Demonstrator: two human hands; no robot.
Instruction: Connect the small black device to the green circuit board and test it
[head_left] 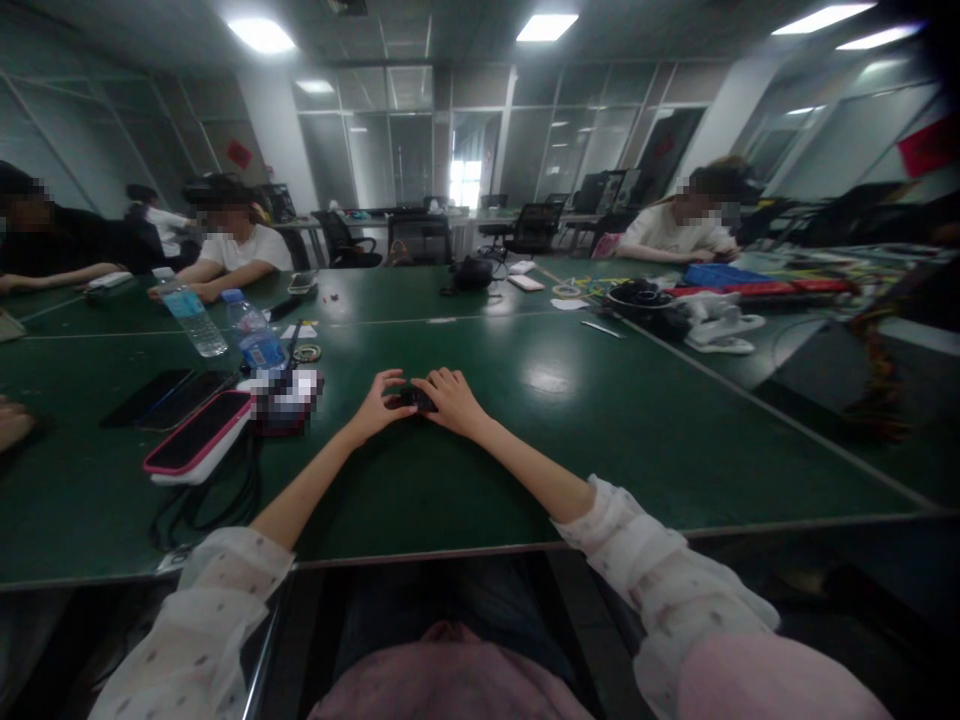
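On the table [637, 440], a pink-edged phone [196, 434] lies left, in from the front edge, a blue-capped bottle [255, 338] beyond it. The left hand [373, 408] curves at a small black object [418, 400] in from the front edge's middle; the right hand [456, 402] bends over its other end; whether either pinches it, I cannot tell

No text or number can be read; the blue label [262, 352] on a bottle [244, 318] left on the bench [465, 500] is blurred.
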